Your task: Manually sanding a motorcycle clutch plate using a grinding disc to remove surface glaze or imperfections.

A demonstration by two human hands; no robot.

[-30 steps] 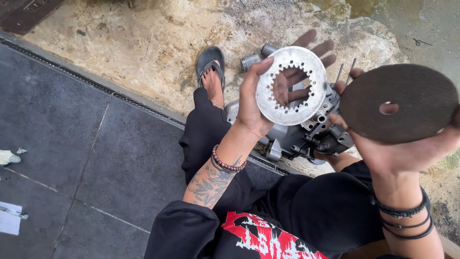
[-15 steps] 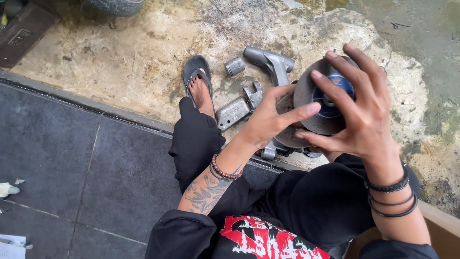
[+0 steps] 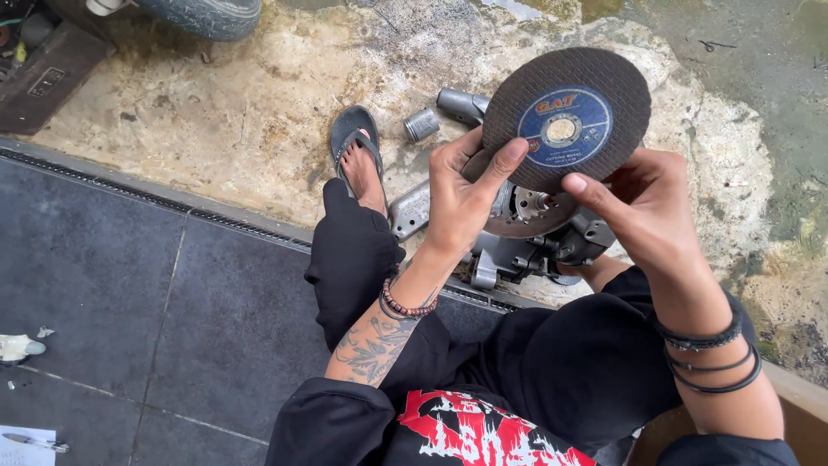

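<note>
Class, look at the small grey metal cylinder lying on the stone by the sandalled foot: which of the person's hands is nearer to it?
Left. The left hand grips the disc just right of the cylinder; the right hand is farther right, beyond the disc.

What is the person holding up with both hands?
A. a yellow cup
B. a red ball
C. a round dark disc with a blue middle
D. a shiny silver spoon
C: the left hand and right hand pinch the edges of a round dark disc with a blue centre label, above a grey metal machine.

only label here is the round blue one (image 3: 565,126) with a silver hub, centred on the dark disc (image 3: 604,82).
</note>
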